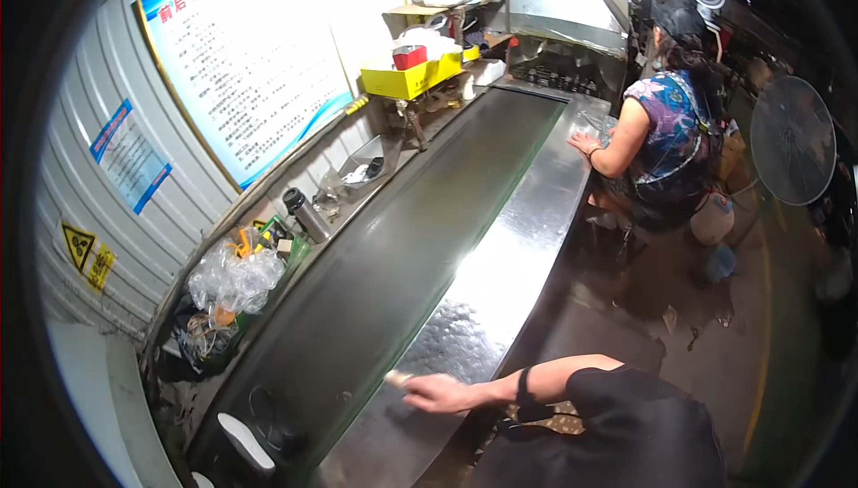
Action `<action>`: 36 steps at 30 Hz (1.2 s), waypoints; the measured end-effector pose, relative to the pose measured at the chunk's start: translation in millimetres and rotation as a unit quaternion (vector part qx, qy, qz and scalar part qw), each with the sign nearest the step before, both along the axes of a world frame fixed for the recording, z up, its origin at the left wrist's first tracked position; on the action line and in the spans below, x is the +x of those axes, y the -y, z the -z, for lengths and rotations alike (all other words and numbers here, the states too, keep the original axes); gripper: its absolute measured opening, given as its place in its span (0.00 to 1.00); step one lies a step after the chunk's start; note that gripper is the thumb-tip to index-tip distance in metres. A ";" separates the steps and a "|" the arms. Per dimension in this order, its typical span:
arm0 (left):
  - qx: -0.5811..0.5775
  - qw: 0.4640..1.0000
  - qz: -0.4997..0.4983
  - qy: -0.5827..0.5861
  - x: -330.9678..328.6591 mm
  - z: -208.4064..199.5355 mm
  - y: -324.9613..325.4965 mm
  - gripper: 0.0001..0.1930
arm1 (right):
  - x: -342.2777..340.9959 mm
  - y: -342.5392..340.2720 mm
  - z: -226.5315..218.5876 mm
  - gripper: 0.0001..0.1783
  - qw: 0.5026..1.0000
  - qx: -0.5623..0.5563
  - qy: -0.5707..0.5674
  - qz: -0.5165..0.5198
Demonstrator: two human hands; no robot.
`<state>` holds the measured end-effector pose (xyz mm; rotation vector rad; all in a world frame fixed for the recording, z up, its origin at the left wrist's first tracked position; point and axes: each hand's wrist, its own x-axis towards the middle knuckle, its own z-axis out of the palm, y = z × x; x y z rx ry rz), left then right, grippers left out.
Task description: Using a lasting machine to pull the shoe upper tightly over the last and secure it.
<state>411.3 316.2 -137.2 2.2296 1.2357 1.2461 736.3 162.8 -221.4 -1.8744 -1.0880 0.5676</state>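
One right hand [438, 392], six o'clock: fingers pinch pale piece [396, 380].
Handling step, seemingly; next move needs steady grip.

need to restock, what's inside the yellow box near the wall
A red item and whitish plastic show above the yellow box; anything lower is hidden behind its front.

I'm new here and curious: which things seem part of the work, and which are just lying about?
Likely part of the work:
small pale item in the right hand
shiny metal ledge
long dark belt
white sole-shaped piece

Apparently just lying about:
flask
crumpled clear plastic
yellow box
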 end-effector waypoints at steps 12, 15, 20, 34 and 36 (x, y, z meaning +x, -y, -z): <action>-0.295 0.939 0.098 0.144 43.5 -51.2 70.8 0.45 | -124.4 -93.0 -115.9 0.30 0.919 0.191 -0.343 0.035; -0.343 0.856 0.270 0.277 64.0 -63.1 63.1 0.37 | -80.2 -60.6 -116.9 0.24 0.831 0.265 -0.484 0.074; -0.385 0.789 0.396 0.270 125.8 -116.9 24.8 0.41 | -63.0 -11.7 -128.5 0.37 0.783 0.279 -0.555 -0.036; -0.488 0.771 0.231 0.338 140.7 -80.1 20.8 0.18 | -59.4 41.9 -109.0 0.51 0.861 0.169 -0.472 -0.082; -0.574 0.704 0.085 0.409 137.9 -50.6 -0.7 0.18 | -56.8 50.1 -110.4 0.55 0.820 0.291 -0.426 -0.249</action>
